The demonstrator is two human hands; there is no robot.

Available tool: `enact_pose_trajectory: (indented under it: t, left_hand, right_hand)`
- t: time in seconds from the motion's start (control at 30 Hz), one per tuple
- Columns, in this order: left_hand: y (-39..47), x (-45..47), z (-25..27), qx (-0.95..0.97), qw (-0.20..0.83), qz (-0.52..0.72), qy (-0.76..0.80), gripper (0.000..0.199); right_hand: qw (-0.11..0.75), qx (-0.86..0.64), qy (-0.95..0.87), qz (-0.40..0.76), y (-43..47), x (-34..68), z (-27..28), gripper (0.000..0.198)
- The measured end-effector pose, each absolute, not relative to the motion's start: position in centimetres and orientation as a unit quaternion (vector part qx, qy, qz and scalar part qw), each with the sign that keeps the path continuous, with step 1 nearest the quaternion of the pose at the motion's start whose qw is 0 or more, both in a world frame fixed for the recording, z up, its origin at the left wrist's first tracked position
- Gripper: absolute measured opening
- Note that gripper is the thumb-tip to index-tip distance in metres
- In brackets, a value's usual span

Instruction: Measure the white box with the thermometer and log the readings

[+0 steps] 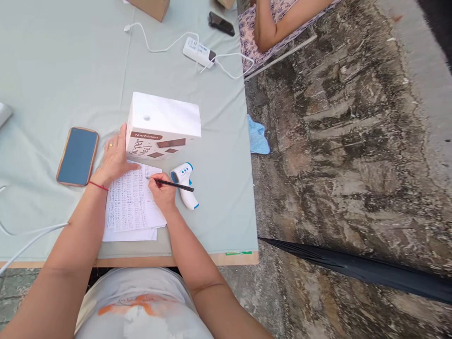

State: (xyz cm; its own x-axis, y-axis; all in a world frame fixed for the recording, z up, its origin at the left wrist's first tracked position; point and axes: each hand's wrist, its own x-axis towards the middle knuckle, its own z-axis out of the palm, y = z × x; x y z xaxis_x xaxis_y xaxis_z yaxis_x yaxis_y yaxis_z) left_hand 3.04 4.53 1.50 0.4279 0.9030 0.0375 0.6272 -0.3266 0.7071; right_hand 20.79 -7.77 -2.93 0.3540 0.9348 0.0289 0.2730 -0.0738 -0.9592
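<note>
box (164, 115) blocks ahead | thermometer (187, 194) obstructs right | behind box, probably passable

A white shirt (141, 308), red bracelet (98, 186) and gold ring (110, 145) are worn.

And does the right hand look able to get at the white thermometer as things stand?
Probably yes: the thermometer lies beside the right hand, though the black pen in that hand crosses above it and may hinder grasping.

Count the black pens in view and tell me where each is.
1. The black pen is in the right hand, its tip at the written papers. Others could be hidden behind the white box or under the papers.
</note>
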Motion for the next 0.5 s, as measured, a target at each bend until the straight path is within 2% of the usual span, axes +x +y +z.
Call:
enact_pose_trajectory:
  t: [0.5]
  left_hand:
    - [4.41, 3.1, 1.86, 0.786, 0.312, 0.21, 0.491, 0.107]
  right_hand:
    - [0.506, -0.656, -0.448, 0.337, -7.67, 20.66, -2.55, 0.009]
